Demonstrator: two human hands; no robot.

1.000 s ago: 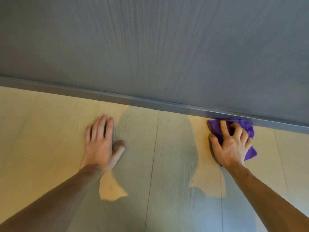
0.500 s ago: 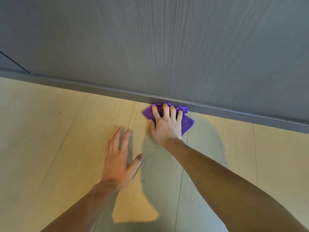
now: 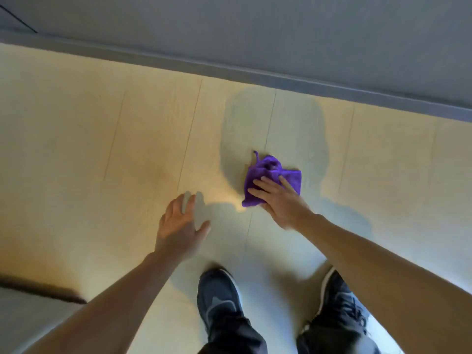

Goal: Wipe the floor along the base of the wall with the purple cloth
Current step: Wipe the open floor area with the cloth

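Note:
The purple cloth lies crumpled on the pale wooden floor, well away from the grey skirting at the base of the grey wall. My right hand rests on the cloth's near edge, fingers spread over it and thumb tucked under its corner. My left hand hovers open just above the floor to the left of the cloth, holding nothing.
My two dark shoes stand on the floor below the hands. A dark strip runs across the lower left corner. A thin dark line crosses the wall at the upper left.
The cloth and my right hand have pulled back from the skirting towards my feet. The view has risen, so my shoes now show. My left hand has lifted off the floor.

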